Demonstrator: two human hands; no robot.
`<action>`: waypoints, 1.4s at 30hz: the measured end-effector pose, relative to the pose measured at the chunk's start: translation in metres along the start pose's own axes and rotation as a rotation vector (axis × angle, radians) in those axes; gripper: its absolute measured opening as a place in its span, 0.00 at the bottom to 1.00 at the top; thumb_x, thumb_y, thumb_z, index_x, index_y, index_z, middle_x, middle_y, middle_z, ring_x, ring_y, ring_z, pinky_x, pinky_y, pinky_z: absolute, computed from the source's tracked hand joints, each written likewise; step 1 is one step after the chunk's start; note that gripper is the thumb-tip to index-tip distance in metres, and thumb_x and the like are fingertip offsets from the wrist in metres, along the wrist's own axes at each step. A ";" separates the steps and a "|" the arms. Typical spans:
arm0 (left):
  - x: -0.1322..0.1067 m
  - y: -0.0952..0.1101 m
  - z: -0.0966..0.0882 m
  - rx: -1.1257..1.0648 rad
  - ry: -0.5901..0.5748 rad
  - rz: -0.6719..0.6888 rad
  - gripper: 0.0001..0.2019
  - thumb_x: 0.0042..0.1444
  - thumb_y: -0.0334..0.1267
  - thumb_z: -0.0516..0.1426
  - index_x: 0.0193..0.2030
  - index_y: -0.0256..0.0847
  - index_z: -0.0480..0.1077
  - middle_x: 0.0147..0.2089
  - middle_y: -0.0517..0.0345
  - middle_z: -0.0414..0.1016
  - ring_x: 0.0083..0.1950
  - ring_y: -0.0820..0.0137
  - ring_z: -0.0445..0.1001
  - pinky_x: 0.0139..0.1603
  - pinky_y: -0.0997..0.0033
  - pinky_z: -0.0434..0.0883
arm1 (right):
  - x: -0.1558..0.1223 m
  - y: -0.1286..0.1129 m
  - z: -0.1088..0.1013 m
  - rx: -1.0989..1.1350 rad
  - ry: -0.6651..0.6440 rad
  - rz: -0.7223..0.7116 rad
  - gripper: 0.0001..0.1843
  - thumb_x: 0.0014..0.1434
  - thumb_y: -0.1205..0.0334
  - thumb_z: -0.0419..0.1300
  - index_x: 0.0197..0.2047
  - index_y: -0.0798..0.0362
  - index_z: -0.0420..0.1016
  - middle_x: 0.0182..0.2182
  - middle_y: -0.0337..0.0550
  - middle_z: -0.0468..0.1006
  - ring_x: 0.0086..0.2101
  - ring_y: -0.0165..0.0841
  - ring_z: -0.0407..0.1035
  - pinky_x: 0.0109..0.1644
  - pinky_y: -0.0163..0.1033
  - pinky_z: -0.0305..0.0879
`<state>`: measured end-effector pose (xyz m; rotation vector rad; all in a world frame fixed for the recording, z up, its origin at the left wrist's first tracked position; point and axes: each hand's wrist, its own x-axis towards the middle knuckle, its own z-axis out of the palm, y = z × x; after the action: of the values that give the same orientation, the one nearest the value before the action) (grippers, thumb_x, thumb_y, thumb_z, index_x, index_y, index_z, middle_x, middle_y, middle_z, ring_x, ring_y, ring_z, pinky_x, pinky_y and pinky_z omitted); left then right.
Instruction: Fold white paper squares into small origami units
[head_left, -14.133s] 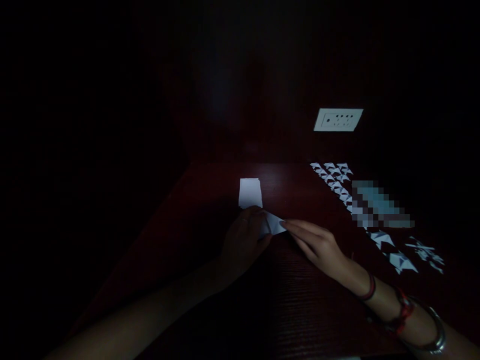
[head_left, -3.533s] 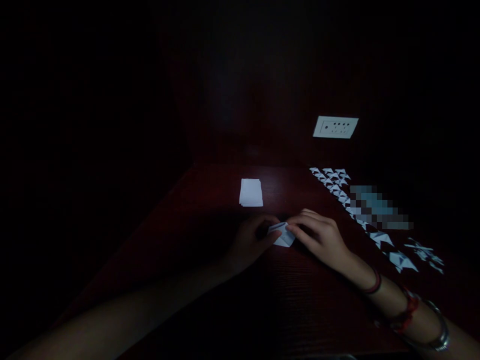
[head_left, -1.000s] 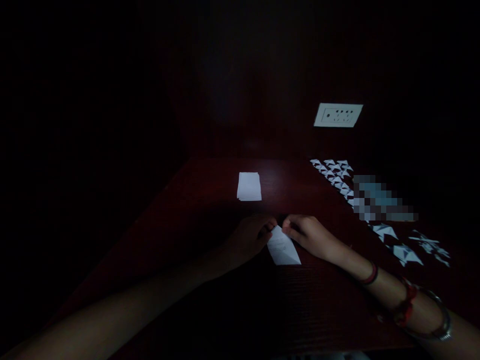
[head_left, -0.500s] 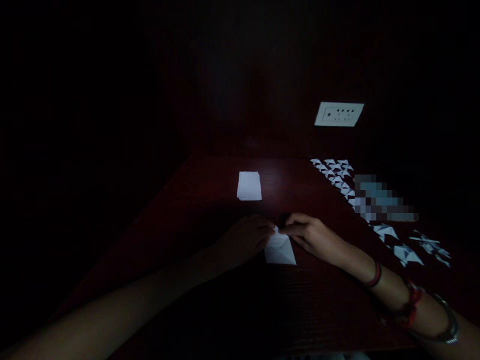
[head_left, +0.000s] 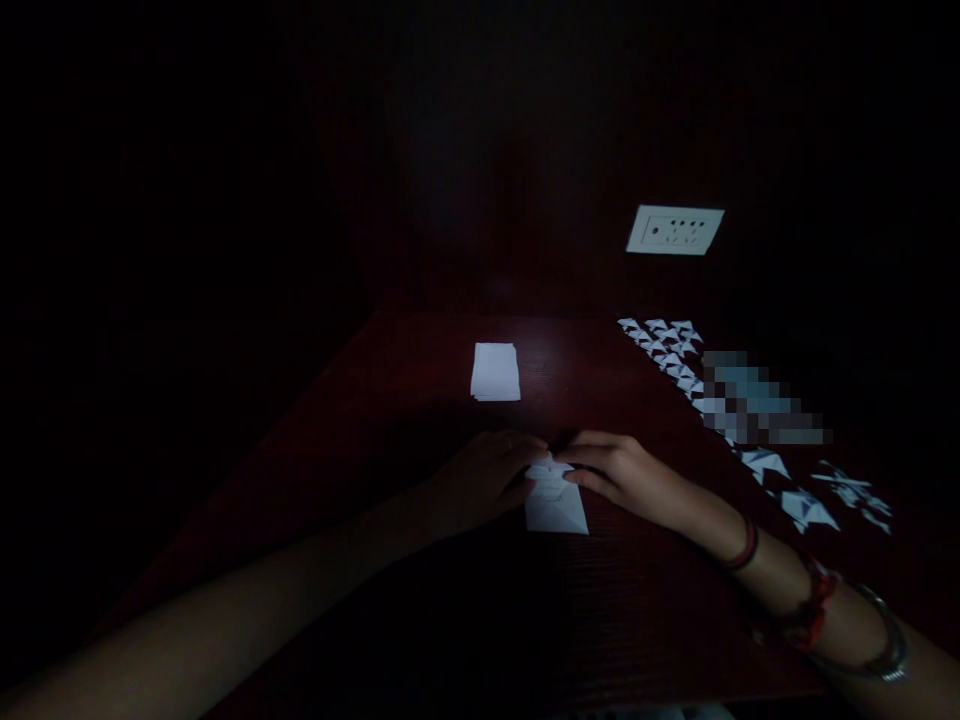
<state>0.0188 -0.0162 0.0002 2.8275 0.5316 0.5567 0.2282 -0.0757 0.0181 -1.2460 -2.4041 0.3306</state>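
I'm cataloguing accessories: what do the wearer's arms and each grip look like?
No sleeves show. The right forearm wears a thin reddish band, a red bracelet and a silvery bangle. The left forearm looks unadorned; the left grip has what seems a thin ring.

The creased sheet point(head_left: 556, 512) is smooth, matt paper. From it, the stack point(head_left: 495, 372) at eleven o'clock is matt paper too; the wood-grained counter point(head_left: 592, 385) turns glossy toward twelve; the bangle point(head_left: 892, 672) at four is shiny metal.
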 end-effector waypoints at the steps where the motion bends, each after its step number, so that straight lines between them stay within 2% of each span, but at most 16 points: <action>1: 0.000 0.000 0.000 -0.008 0.007 -0.005 0.16 0.56 0.34 0.51 0.52 0.42 0.57 0.52 0.56 0.63 0.53 0.69 0.60 0.51 0.65 0.58 | 0.000 0.000 0.000 -0.027 -0.019 -0.013 0.12 0.59 0.65 0.49 0.43 0.54 0.70 0.36 0.45 0.70 0.36 0.30 0.66 0.40 0.34 0.64; 5: 0.001 -0.003 0.002 -0.017 -0.015 0.019 0.13 0.56 0.33 0.51 0.49 0.44 0.60 0.52 0.58 0.63 0.53 0.69 0.60 0.51 0.65 0.57 | -0.001 -0.001 -0.001 -0.176 -0.086 -0.046 0.14 0.60 0.67 0.45 0.41 0.54 0.71 0.33 0.44 0.70 0.33 0.29 0.65 0.36 0.33 0.63; 9: 0.002 -0.004 0.003 -0.023 -0.026 0.047 0.13 0.56 0.32 0.51 0.49 0.45 0.61 0.52 0.60 0.64 0.52 0.70 0.61 0.51 0.66 0.58 | 0.000 0.001 -0.001 -0.346 -0.116 -0.134 0.13 0.60 0.67 0.46 0.41 0.55 0.70 0.33 0.44 0.70 0.34 0.30 0.64 0.37 0.34 0.62; 14: 0.003 -0.003 0.002 -0.020 -0.020 0.038 0.15 0.56 0.33 0.51 0.51 0.45 0.60 0.52 0.59 0.64 0.52 0.69 0.62 0.49 0.66 0.59 | 0.000 0.006 -0.001 -0.441 -0.097 -0.247 0.13 0.61 0.67 0.45 0.40 0.55 0.70 0.31 0.44 0.70 0.32 0.30 0.63 0.33 0.34 0.61; 24: 0.000 -0.003 0.003 0.118 -0.048 0.033 0.13 0.57 0.35 0.49 0.49 0.48 0.62 0.53 0.62 0.64 0.54 0.68 0.60 0.49 0.66 0.57 | -0.001 0.007 0.000 -0.487 -0.064 -0.295 0.13 0.61 0.68 0.45 0.40 0.56 0.70 0.29 0.44 0.70 0.31 0.30 0.63 0.30 0.35 0.59; 31: 0.000 0.001 0.000 0.211 -0.110 0.068 0.16 0.57 0.32 0.48 0.53 0.45 0.58 0.55 0.60 0.62 0.55 0.68 0.58 0.50 0.65 0.55 | -0.004 0.004 0.000 -0.513 -0.091 -0.266 0.13 0.60 0.69 0.45 0.41 0.56 0.70 0.30 0.44 0.70 0.31 0.31 0.63 0.32 0.35 0.60; 42: 0.000 0.001 0.001 0.122 -0.064 0.021 0.18 0.57 0.34 0.49 0.55 0.42 0.53 0.56 0.56 0.59 0.56 0.69 0.57 0.51 0.66 0.55 | -0.005 -0.002 -0.006 -0.355 -0.071 -0.200 0.14 0.60 0.66 0.45 0.42 0.55 0.71 0.33 0.45 0.69 0.33 0.30 0.64 0.36 0.35 0.64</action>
<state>0.0195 -0.0167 -0.0001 2.9576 0.5414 0.4501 0.2318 -0.0806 0.0227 -1.1328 -2.7037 -0.1189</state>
